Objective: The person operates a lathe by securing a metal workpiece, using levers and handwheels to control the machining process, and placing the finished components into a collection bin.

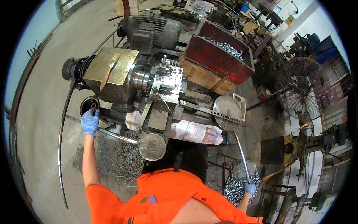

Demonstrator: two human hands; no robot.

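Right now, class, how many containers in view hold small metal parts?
2: the red bin, upper right of centre, and the basket by the right hand, lower right. Others may be hidden.

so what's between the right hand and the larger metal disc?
Head view: a shiny rod, from the larger disc to the right hand, its lower end over the basket.

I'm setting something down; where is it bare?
Bare: floor between the pale wall and dark hose; the yellow cover, left of the brush. Crowded: shavings beside the left forearm; the parts basket at the right hand.
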